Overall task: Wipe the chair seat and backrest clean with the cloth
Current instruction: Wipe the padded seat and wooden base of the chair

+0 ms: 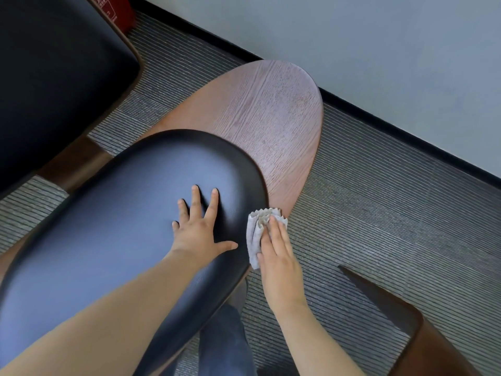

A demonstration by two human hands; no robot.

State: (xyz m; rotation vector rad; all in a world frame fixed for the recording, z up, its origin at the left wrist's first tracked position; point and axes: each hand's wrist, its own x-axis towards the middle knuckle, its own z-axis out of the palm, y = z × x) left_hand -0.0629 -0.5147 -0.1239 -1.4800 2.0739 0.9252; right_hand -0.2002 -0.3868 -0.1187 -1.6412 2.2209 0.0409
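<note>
Looking down at a chair with a shiny black seat [113, 226] and a brown wood backrest [271, 126]. Left hand [198, 229] flat on the seat, fingers [195, 198] spread wide, holding nothing. Right hand [279, 256] pressed flat on a small pale cloth [256, 232], fingers straight and close together, pinning the cloth against the chair's edge where seat and backrest meet. Cloth crumpled, with a zigzag top edge. Striped grey carpet [379, 191] under everything. Another black chair [54, 77] at the top left. Dark wood chair part [406, 321] at the bottom right. Red box [116, 9] at the top with white writing, too cut off and blurry to read. Blue trouser leg [225, 346] at the bottom.
</note>
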